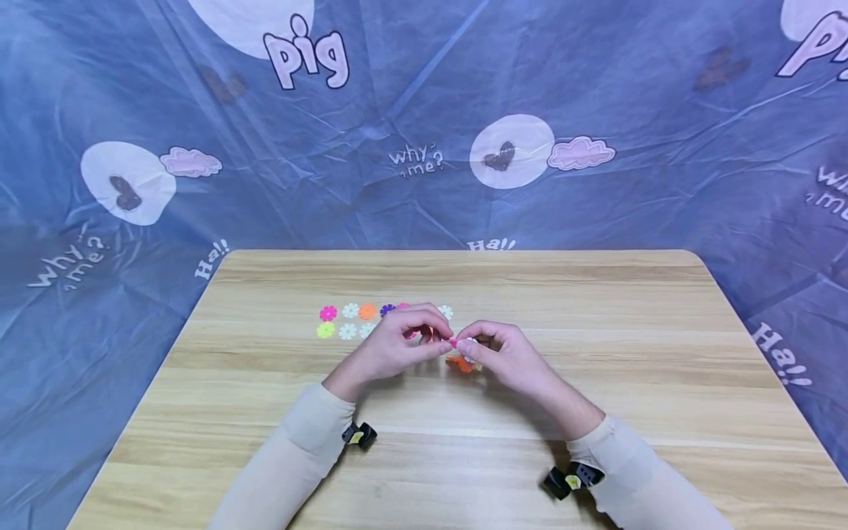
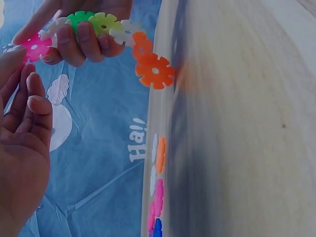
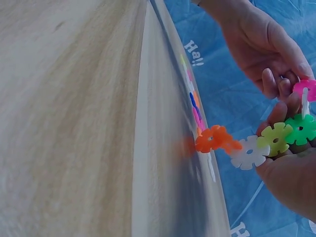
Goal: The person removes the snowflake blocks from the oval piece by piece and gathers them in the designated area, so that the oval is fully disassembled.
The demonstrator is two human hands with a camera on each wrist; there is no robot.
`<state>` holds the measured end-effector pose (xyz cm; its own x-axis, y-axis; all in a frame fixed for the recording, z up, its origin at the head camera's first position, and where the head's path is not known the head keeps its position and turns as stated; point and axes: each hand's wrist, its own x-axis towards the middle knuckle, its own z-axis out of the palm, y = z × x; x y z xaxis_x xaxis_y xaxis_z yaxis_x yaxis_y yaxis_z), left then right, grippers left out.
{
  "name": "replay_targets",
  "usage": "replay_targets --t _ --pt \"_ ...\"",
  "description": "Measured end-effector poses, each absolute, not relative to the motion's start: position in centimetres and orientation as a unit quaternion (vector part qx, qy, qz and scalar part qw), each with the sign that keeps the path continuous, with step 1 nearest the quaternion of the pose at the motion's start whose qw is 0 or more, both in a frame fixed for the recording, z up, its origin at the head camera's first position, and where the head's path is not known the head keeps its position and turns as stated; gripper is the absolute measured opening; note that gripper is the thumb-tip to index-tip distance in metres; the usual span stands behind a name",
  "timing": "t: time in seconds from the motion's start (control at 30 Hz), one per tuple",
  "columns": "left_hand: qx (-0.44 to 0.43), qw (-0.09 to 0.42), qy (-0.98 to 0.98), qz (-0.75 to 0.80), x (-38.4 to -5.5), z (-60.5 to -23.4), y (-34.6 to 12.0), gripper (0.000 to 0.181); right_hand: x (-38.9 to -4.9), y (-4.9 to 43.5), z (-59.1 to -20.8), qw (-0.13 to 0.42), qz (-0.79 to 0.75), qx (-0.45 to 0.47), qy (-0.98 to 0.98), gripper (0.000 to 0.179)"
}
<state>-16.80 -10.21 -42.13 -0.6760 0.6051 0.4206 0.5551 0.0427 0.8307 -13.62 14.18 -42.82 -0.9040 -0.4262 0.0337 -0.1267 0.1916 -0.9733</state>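
Note:
Both hands meet above the table. My left hand [image 1: 394,344] pinches a pink snowflake disc [image 2: 41,51] at its edge with thumb and fingertips. Held in my right hand [image 1: 513,358] is a chain of interlocked snowflake discs, with curled fingers around its middle. From the pink disc the chain runs through a white disc [image 2: 54,29], a green disc [image 3: 301,138], a yellow-green disc [image 3: 270,136] and another white disc [image 3: 249,159]. Two orange discs hang at its far end, the outer orange disc [image 2: 148,78] lowest. Fingers partly cover the green and yellow-green discs.
Loose snowflake discs lie in two rows left of the hands, among them a pink disc [image 1: 327,313], a yellow disc [image 1: 325,330] and an orange disc [image 1: 367,311]. My left hand hides part of the rows. Behind the wooden table [image 1: 596,294] hangs a blue printed cloth [image 1: 371,199].

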Motion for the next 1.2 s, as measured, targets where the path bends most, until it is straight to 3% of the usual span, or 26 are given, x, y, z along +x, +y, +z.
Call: replay_targets --t 0.27,0.47,0.7,1.2 --pt "0.399 0.013 0.732 0.551 -16.61 -42.52 -10.27 0.01 -13.7 14.23 -42.92 0.131 -0.603 -0.176 0.767 0.023" --pt "0.362 0.013 0.74 0.567 -16.39 -42.55 -10.8 0.009 -13.52 14.29 -43.2 0.135 -0.576 -0.177 0.787 0.035" --pt "0.355 0.016 0.744 0.566 -16.31 -42.6 -10.88 0.011 -13.29 14.05 -43.27 0.121 -0.577 -0.2 0.783 0.033" --pt "0.365 -0.05 0.755 0.542 -16.08 -43.18 -10.8 0.009 -13.56 13.51 -43.5 0.087 -0.532 -0.221 0.813 0.035"
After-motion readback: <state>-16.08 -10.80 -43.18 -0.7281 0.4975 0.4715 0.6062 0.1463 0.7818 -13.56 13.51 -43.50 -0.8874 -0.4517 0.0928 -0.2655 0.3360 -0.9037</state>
